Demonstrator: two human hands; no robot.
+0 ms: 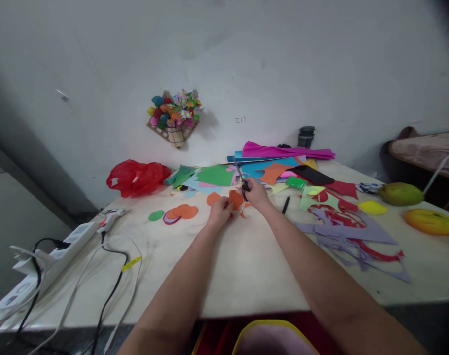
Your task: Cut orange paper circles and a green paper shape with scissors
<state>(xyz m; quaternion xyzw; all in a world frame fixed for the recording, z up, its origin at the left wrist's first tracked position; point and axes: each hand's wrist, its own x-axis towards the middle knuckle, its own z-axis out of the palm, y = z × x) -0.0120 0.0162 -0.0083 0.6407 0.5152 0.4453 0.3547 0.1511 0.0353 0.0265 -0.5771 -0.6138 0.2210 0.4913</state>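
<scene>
While the right hand (257, 195) grips scissors (245, 188), the left hand (220, 212) pinches an orange piece (236, 198) at its fingertips. Piece sits between both hands, just beside scissors.

Both forearms (189, 268) are stretched forward and inward; the left hand (220, 211) is pinched, the right hand (257, 194) curled just beside it.

The pale surface (239, 286) carries a red plastic bag (137, 178) at the far left, a white power strip (80, 234) along its left side, a green disc (156, 215) beside overlapping orange discs (188, 211), orange scraps (243, 213) mid-surface, and, farther right, a black pen (286, 204) and purple scraps (370, 234).
</scene>
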